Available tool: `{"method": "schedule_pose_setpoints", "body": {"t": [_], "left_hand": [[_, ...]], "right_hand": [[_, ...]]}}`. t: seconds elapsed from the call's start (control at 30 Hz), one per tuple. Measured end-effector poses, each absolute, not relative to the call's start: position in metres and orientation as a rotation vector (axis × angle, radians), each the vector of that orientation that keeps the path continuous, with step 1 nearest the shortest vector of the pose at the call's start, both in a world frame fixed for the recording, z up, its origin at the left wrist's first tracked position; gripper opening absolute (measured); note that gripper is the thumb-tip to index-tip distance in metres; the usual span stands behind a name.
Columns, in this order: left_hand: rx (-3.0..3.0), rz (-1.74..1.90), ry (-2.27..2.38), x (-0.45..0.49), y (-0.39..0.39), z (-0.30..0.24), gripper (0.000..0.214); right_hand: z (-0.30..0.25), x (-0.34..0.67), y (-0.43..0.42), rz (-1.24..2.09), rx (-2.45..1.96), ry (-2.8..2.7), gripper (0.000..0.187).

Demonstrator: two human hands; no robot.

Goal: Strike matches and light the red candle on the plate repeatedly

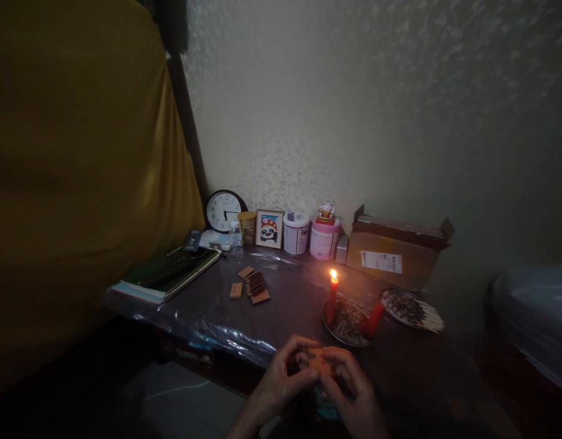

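Between the fingertips of both hands is a small tan matchbox (320, 362), held just in front of the table's near edge. My left hand (288, 378) grips its left side, with the thumb below and the fingers above. On the other side, my right hand (352, 387) closes on it with thumb and fingers. Beyond the hands, a lit red candle (333, 300) stands upright on a round metal plate (325, 323). A second red candle (375, 318), unlit, leans at that plate's right side. Several similar matchboxes (255, 284) lie in a loose group, some showing dark sides.
Matchsticks (431, 318) fan out from another plate (397, 306) at the right. A cardboard box (395, 253), pink tub (325, 239), white tub (296, 235), panda picture (269, 230) and clock (225, 211) line the wall. Notebooks (171, 277) lie left, beside a yellow curtain (89, 134).
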State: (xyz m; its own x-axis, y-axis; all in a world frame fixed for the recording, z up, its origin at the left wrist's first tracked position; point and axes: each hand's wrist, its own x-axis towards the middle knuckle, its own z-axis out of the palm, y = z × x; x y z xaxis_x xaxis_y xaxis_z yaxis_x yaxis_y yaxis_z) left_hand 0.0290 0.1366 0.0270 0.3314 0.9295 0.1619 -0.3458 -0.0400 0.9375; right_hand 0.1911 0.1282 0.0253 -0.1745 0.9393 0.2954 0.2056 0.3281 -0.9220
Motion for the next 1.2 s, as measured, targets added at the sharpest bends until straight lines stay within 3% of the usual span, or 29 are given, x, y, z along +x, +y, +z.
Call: {"method": "schedule_pose_setpoints", "body": {"t": [1.2], "left_hand": [[1.245,1.197,0.74,0.031,0.132,0.039,0.034]], "right_hand": [[0.036,0.19,0.128,0.856,-1.055,-1.644,0.025]]}}
